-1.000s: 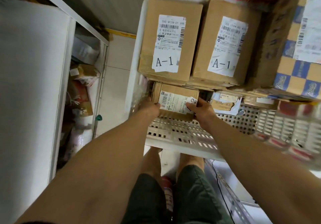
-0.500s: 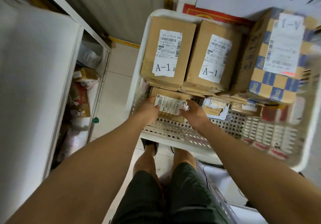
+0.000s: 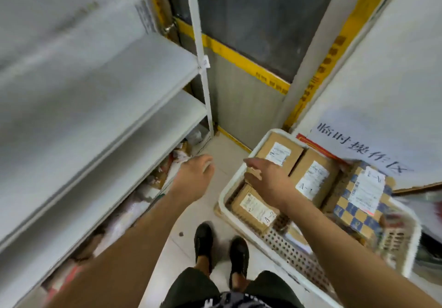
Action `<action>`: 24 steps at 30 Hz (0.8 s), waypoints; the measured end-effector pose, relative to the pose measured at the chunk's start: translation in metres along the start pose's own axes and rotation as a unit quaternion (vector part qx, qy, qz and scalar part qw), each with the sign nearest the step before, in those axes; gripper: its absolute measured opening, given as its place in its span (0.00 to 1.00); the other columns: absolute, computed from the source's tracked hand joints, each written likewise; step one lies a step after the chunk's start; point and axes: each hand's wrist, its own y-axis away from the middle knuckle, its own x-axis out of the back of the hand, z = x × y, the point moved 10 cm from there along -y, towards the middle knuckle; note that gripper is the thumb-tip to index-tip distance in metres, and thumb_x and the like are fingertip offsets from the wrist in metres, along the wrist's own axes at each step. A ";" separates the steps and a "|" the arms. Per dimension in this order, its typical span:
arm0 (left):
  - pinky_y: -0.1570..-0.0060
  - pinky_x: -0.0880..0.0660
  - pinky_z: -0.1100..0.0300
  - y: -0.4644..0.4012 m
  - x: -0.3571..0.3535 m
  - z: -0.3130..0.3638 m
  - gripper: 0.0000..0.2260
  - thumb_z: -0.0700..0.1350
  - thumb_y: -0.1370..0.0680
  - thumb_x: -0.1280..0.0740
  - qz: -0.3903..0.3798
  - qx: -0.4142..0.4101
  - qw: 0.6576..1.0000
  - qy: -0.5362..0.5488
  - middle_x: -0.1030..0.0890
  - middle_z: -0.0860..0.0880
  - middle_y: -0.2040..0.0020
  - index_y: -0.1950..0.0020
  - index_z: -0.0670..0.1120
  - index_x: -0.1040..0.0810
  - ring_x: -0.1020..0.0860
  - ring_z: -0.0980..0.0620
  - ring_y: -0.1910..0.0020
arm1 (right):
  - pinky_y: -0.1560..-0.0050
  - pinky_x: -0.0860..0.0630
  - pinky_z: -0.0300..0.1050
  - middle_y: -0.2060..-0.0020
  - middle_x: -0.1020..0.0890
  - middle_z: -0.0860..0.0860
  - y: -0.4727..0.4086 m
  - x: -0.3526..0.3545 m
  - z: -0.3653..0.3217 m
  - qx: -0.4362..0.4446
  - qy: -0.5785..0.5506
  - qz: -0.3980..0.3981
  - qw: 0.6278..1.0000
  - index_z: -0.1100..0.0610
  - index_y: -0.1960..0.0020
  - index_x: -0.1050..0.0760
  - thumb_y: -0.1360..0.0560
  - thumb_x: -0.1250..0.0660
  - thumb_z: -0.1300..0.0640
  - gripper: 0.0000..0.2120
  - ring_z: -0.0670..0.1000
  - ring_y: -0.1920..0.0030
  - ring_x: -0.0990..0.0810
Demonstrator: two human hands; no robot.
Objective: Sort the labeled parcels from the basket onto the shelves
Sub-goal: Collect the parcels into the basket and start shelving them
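Note:
A white perforated basket (image 3: 282, 245) stands on the floor at the right, holding labeled cardboard parcels. A small parcel (image 3: 253, 208) with an "A-2" label lies at its near left corner. Two boxes marked A-1 (image 3: 311, 179) stand behind it, and a blue-and-tan checked box (image 3: 356, 202) sits to their right. My right hand (image 3: 267, 179) hovers above the parcels, fingers extended, holding nothing. My left hand (image 3: 195, 176) hangs over the floor between the basket and the white shelves (image 3: 134, 107), fingers loosely curled and empty.
The shelf unit fills the left side; its upper boards are bare, and bags and parcels (image 3: 165, 174) crowd the lowest level. A white sign with black characters (image 3: 358, 150) leans behind the basket. My feet (image 3: 220, 243) stand on the tiled floor beside the basket.
Both hands have let go of the small A-2 parcel, which lies in the basket. The hands rose and spread apart, and my view pulled up and back to take in the shelves.

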 end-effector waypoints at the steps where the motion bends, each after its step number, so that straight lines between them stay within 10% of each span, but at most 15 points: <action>1: 0.38 0.24 0.58 0.011 0.028 -0.006 0.14 0.51 0.14 0.37 0.035 0.003 0.999 0.003 0.17 0.48 0.34 0.31 0.51 0.20 0.19 0.48 0.38 | 0.34 0.29 0.40 0.30 0.20 0.48 -0.007 0.003 -0.032 0.038 0.022 -0.004 0.999 0.49 0.24 0.26 0.16 0.33 0.48 0.21 0.50 0.33 0.22; 9: 0.42 0.27 0.58 0.133 0.221 -0.105 0.18 0.53 0.15 0.34 0.275 0.088 0.957 0.034 0.19 0.47 0.32 0.27 0.51 0.22 0.20 0.45 0.37 | 0.42 0.29 0.38 0.32 0.21 0.41 -0.031 -0.025 -0.289 0.272 0.076 -0.040 0.958 0.45 0.25 0.26 0.18 0.31 0.46 0.21 0.41 0.40 0.23; 24: 0.40 0.26 0.60 0.425 0.439 -0.288 0.18 0.53 0.17 0.31 0.597 0.234 0.760 0.106 0.17 0.50 0.33 0.28 0.52 0.21 0.20 0.51 0.34 | 0.36 0.27 0.38 0.32 0.21 0.44 0.085 -0.176 -0.679 0.550 0.044 -0.171 0.817 0.47 0.24 0.26 0.19 0.28 0.47 0.24 0.44 0.34 0.23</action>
